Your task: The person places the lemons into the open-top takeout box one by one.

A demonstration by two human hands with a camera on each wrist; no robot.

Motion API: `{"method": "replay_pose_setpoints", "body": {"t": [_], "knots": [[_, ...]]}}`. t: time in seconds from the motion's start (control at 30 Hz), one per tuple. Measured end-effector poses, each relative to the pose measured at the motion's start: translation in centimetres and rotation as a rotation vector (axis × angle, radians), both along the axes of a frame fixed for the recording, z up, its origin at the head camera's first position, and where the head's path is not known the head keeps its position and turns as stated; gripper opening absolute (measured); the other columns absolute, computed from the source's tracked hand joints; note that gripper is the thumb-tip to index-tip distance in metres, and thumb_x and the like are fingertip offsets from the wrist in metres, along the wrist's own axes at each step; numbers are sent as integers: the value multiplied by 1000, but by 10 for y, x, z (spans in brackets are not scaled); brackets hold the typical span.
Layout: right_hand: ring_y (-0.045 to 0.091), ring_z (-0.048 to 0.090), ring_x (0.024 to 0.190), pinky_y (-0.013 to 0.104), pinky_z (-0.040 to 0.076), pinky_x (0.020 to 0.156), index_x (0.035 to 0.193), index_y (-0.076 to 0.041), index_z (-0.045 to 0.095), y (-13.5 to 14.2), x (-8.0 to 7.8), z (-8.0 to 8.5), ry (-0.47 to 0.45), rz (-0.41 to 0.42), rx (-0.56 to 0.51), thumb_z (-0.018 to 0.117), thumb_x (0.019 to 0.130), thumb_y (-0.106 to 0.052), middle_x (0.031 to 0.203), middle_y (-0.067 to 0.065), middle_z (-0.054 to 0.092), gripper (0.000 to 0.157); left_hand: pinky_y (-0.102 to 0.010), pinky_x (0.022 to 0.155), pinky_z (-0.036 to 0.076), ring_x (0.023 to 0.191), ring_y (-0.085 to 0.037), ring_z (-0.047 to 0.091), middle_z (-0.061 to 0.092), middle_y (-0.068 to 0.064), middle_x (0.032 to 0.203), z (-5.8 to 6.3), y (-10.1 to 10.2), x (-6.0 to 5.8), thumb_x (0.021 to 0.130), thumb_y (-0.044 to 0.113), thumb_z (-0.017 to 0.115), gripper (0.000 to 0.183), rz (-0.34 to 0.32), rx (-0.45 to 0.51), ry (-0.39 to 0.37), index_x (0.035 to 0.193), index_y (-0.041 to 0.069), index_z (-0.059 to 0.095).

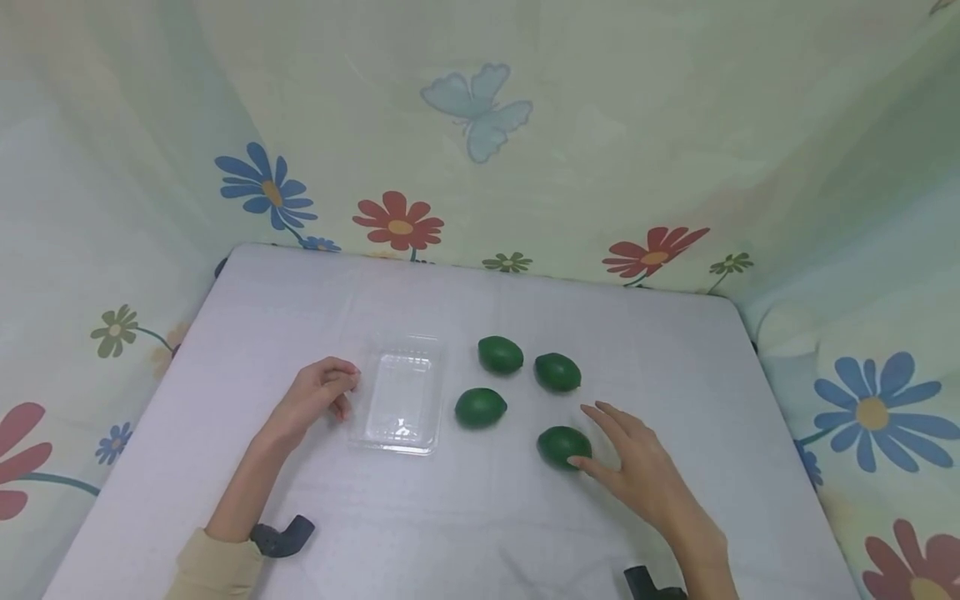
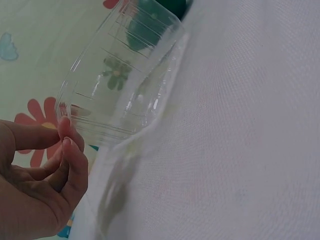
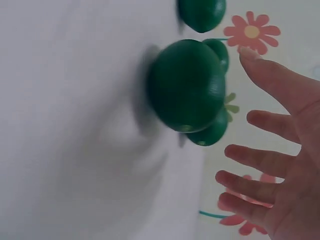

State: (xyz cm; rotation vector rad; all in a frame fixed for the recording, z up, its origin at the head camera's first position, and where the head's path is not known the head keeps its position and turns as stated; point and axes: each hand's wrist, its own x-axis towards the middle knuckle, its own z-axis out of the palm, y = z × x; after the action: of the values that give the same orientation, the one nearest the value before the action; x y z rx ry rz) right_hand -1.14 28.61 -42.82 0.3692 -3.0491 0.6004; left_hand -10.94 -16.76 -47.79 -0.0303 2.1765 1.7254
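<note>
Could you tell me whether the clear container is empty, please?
The container is empty: nothing shows inside; four green fruits lie outside it.

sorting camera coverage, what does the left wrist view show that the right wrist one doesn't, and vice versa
Only the left wrist view shows the left hand and the clear plastic tray. Only the right wrist view shows the right hand, fingers spread, and all four green fruits. Both share the white cloth, the flowered backdrop and some green fruit, seen partly through the tray in the left.
</note>
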Motion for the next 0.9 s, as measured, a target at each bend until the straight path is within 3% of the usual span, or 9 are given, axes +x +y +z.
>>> {"method": "replay_pose_setpoints", "body": {"t": [0.13,0.27,0.5,0.67,0.9], "knots": [[44,47,139,67,44,105,150,-17,50,1,5,-16,-117,-48,-45,86,83,-37,153,18,49,78,-28,64,56,67,-15,62,66,-26,109,1,-1,-1,104,16,55,40,6,-4,4,134,-10,50],[38,47,142,63,43,109,153,-24,46,-3,8,-34,-159,-66,-111,86,82,-40,155,10,49,83,-28,64,56,66,-15,62,65,-26,109,-1,-1,-2,104,15,55,39,4,6,2,134,-10,50],[36,56,134,55,50,105,148,-21,52,-19,6,-52,-36,7,-98,89,80,-23,148,10,55,78,-28,63,56,65,-14,61,65,-26,108,-4,-2,-1,104,13,54,37,5,16,0,132,-10,51],[31,63,124,50,56,97,136,-17,64,-26,3,-52,66,41,-86,91,76,-11,136,7,61,66,-27,63,55,65,-14,61,65,-26,107,-4,-1,-2,103,12,54,36,6,21,-5,131,-10,51],[28,64,118,46,58,94,130,-16,67,-30,2,-51,93,53,-64,92,74,-9,129,5,63,61,-27,63,55,65,-13,61,65,-27,109,-5,0,-2,103,10,51,36,11,22,-9,132,-10,51]]}}
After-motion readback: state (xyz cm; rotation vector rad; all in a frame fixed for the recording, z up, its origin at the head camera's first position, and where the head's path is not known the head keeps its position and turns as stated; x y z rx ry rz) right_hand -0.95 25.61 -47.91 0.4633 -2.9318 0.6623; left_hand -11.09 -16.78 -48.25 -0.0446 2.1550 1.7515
